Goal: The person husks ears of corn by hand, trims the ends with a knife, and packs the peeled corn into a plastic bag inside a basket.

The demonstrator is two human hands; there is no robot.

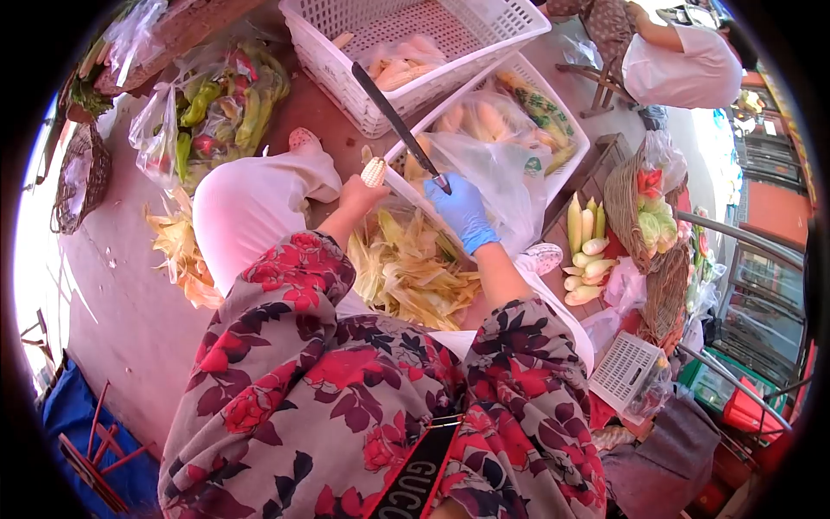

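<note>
My left hand [360, 197] is bare and closed around a pale ear of corn [373, 172], its kernels showing at the top. In a blue glove, my right hand [462, 213] grips the handle of a knife [391, 117] whose long dark blade points up and to the left. The blade is apart from the corn. Between my legs, below both hands, lies a heap of dry corn husks [406, 264]. Just beyond my hands stands a white crate [577, 112] holding bagged corn, with a clear plastic bag [493, 177] spread over its near side.
A second white crate [324, 73] with bagged corn overlaps the first. Bagged green and red peppers [229, 112] lie at left, near more husks [183, 242]. Peeled corn [590, 268] and a wicker basket [624, 203] are at right. Another person [683, 69] sits at upper right.
</note>
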